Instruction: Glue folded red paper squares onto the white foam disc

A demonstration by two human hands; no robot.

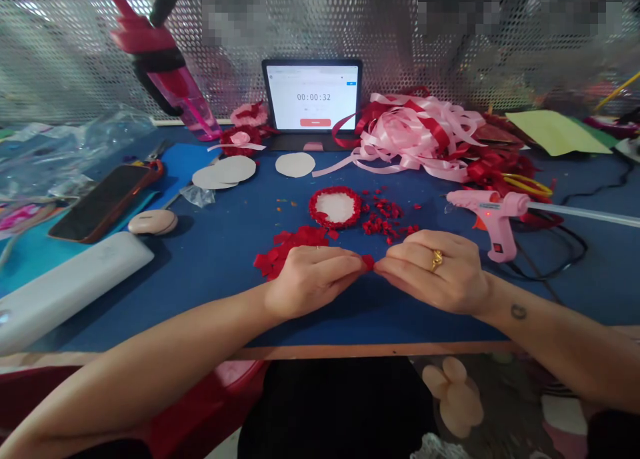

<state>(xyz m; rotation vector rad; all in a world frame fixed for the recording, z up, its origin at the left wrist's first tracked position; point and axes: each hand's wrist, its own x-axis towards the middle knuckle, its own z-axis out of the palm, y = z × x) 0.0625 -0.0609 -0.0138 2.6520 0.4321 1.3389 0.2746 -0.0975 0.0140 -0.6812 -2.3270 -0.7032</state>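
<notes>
Between the fingertips of both hands is a small red petal piece (369,262). My left hand (315,279) pinches its left side, over the near edge of a pile of flat red pieces (287,247). From the right, my right hand (437,269), with a gold ring, has its fingers pressed together at the piece's other side. Beyond the hands lies a white disc (336,208) with a red ruffled rim. Small folded red bits (385,217) are scattered just right of it.
A pink glue gun (493,219) lies at the right with its cord. Pink and red ribbons (410,136) are heaped behind, beside a tablet (314,96). White discs (227,171), a phone (105,202), a white device (75,289) and a bottle (175,79) are at the left.
</notes>
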